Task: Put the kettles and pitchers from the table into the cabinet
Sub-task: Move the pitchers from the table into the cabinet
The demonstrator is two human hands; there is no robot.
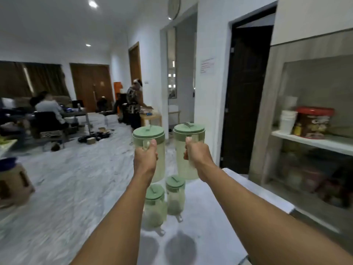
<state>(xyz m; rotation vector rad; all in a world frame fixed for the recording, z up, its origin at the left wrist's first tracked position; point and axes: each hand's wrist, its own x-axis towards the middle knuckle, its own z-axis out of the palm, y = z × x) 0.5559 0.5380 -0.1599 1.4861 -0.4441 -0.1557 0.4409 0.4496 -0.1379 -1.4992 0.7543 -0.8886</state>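
I hold two tall clear pitchers with green lids up in the air above the white table (210, 217). My left hand (146, 156) grips the handle of the left pitcher (150, 138). My right hand (196, 152) grips the handle of the right pitcher (188, 134). Two smaller green-lidded pitchers stand on the table below: one (154, 205) under my left forearm, the other (175, 196) just right of it. The cabinet (305, 119) with open shelves is at the right.
The cabinet shelf (315, 142) carries stacked white cups (287, 121) and a red-lidded jar (314, 121); boxes sit on the lower shelf. A dark doorway (246, 96) is left of the cabinet. A cardboard box (13, 180) stands at the left. People are at the far end of the room.
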